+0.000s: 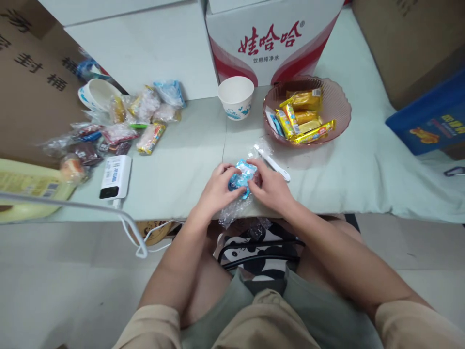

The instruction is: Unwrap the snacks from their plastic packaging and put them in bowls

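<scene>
At the near edge of the cloth-covered table, my left hand (219, 187) and my right hand (271, 183) are closed from both sides on a small blue-and-white plastic packet (244, 173). The fingers curl over it and hide part of it, so its contents cannot be made out. Crumpled clear plastic film (230, 212) lies under the hands and hangs over the edge. Just beyond my right hand rests a slim white plastic tool (275, 165), its far end by another piece of clear wrapping.
A pink glass bowl (341, 114) of yellow-wrapped snacks stands behind, beside a paper cup (236, 97). Wrapped snacks (118, 133) are heaped at the left near a white power bank (116, 177) with a cable. A white carton (267, 46) backs the table; a blue box (432, 114) is at right.
</scene>
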`<state>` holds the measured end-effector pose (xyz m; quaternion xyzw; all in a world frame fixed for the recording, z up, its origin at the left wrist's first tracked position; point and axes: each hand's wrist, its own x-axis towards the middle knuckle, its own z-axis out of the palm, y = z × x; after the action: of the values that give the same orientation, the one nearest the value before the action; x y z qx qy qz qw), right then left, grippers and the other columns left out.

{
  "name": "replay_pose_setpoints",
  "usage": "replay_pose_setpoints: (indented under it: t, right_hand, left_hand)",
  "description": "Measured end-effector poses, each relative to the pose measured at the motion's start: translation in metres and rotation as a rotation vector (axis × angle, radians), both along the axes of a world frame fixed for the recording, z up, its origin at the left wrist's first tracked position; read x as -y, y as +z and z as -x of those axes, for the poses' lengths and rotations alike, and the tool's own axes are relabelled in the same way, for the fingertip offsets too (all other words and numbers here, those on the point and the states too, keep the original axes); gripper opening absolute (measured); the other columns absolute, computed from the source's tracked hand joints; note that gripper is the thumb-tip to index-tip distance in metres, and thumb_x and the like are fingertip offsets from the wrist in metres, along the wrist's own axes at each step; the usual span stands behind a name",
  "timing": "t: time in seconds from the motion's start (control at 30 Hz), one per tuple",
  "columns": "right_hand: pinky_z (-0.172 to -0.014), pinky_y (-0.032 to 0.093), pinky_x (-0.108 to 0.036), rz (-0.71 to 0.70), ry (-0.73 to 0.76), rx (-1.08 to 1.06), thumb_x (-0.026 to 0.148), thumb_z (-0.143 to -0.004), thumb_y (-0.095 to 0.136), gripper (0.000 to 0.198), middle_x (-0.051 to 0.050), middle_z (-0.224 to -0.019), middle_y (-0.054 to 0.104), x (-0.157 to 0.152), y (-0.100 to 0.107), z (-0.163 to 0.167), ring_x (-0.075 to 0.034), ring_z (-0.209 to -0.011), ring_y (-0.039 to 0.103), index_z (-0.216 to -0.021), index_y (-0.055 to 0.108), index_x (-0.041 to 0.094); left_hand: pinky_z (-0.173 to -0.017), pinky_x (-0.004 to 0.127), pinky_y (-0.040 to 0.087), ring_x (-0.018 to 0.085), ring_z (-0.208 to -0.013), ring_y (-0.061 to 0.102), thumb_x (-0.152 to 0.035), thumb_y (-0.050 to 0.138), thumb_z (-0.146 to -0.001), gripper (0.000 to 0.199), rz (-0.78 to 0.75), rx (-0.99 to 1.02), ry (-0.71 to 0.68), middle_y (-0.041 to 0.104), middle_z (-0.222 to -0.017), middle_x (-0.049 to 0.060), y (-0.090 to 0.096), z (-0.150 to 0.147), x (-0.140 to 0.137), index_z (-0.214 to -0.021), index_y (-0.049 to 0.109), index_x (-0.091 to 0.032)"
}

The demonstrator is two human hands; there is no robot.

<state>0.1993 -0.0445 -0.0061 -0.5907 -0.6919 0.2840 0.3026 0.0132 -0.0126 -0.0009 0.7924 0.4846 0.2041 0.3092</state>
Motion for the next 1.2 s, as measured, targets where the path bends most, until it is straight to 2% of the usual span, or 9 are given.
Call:
replay_pose_setpoints:
  t: [0.17, 0.27, 0.4, 0.5, 0.63, 0.73, 0.93, 1.07, 1.2]
  right_hand:
    - [-0.064, 0.045, -0.032, -0.150, -0.118, 0.228, 0.016, -0.083, 0.053, 0.047, -0.009, -0.108, 0.062, 0.008, -0.007, -0.018, -0.020, -0.076, 0.058, -0.127, 0.062, 0.029]
    - [-0.078, 0.048, -0.039, -0.324, -0.165, 0.355, 0.011, -0.086, 0.051, 0.038, -0.011, -0.120, 0.059, 0.013, -0.009, -0.022, -0.026, -0.098, 0.058, -0.113, 0.071, 0.030]
    - [-0.091, 0.046, -0.040, -0.438, 0.058, 0.313, 0.012, -0.093, 0.049, 0.029, -0.006, -0.107, 0.071, 0.017, -0.006, -0.016, -0.024, -0.104, 0.060, -0.095, 0.073, 0.030]
    - [-0.079, 0.048, -0.034, -0.303, 0.203, 0.268, 0.017, -0.092, 0.048, 0.029, -0.006, -0.103, 0.075, 0.017, -0.002, -0.010, -0.022, -0.092, 0.067, -0.108, 0.071, 0.027]
    - [-0.060, 0.041, -0.029, -0.074, 0.076, 0.294, 0.029, -0.095, 0.046, 0.027, -0.003, -0.077, 0.075, 0.014, 0.005, -0.008, -0.020, -0.065, 0.066, -0.103, 0.071, 0.025]
    - [-0.061, 0.043, -0.029, -0.009, -0.002, 0.187, 0.034, -0.094, 0.049, 0.025, -0.002, -0.076, 0.076, 0.012, 0.010, -0.009, -0.019, -0.063, 0.067, -0.089, 0.072, 0.024]
    - [-0.065, 0.049, -0.033, 0.192, -0.070, -0.005, 0.048, -0.089, 0.058, 0.030, -0.005, -0.083, 0.076, 0.013, 0.012, -0.020, -0.022, -0.071, 0.068, -0.096, 0.070, 0.022]
    - [-0.070, 0.051, -0.034, 0.252, -0.003, -0.157, 0.045, -0.084, 0.062, 0.026, -0.004, -0.086, 0.074, 0.011, 0.007, -0.030, -0.023, -0.078, 0.067, -0.092, 0.069, 0.021]
    - [-0.058, 0.049, -0.029, 0.457, -0.012, -0.448, 0.028, -0.078, 0.060, 0.018, -0.001, -0.079, 0.073, 0.007, 0.005, -0.035, -0.018, -0.067, 0.064, -0.092, 0.068, 0.019]
  left_hand:
    - [-0.078, 0.030, 0.049, 0.018, -0.088, 0.062, -0.027, 0.061, -0.083, 0.007, 0.036, 0.107, 0.184, 0.063, -0.099, 0.005, -0.003, 0.014, -0.005, -0.084, 0.064, -0.021]
    - [-0.069, 0.027, 0.045, 0.015, -0.074, 0.060, -0.028, 0.059, -0.084, 0.009, 0.102, 0.235, 0.330, 0.063, -0.080, 0.000, -0.003, 0.017, -0.005, -0.080, 0.059, -0.021]
    - [-0.058, 0.022, 0.044, 0.013, -0.067, 0.060, -0.032, 0.062, -0.082, 0.017, 0.380, 0.512, 0.435, 0.061, -0.071, -0.002, 0.003, 0.010, -0.003, -0.077, 0.051, -0.022]
    - [-0.054, 0.020, 0.047, 0.013, -0.066, 0.063, -0.033, 0.065, -0.079, 0.020, 0.631, 0.713, 0.490, 0.066, -0.075, -0.002, 0.010, 0.004, -0.003, -0.079, 0.047, -0.023]
    - [-0.052, 0.017, 0.050, 0.009, -0.059, 0.063, -0.029, 0.065, -0.079, 0.021, 0.805, 0.840, 0.520, 0.070, -0.078, 0.001, 0.016, 0.001, -0.005, -0.079, 0.046, -0.022]
    - [-0.050, 0.017, 0.050, 0.010, -0.058, 0.064, -0.027, 0.068, -0.077, 0.022, 0.883, 0.923, 0.462, 0.072, -0.079, 0.003, 0.019, 0.000, -0.005, -0.079, 0.046, -0.021]
    - [-0.055, 0.018, 0.053, 0.013, -0.072, 0.071, -0.027, 0.074, -0.075, 0.025, 1.064, 0.998, 0.265, 0.076, -0.097, 0.006, 0.020, -0.017, 0.004, -0.081, 0.050, -0.021]
    - [-0.060, 0.021, 0.055, 0.015, -0.076, 0.073, -0.026, 0.076, -0.072, 0.027, 1.110, 0.987, 0.215, 0.076, -0.097, 0.008, 0.017, -0.027, 0.005, -0.080, 0.052, -0.020]
    - [-0.060, 0.022, 0.054, 0.015, -0.070, 0.072, -0.023, 0.072, -0.069, 0.023, 1.002, 1.022, 0.353, 0.075, -0.083, 0.005, 0.020, -0.021, -0.007, -0.078, 0.052, -0.020]
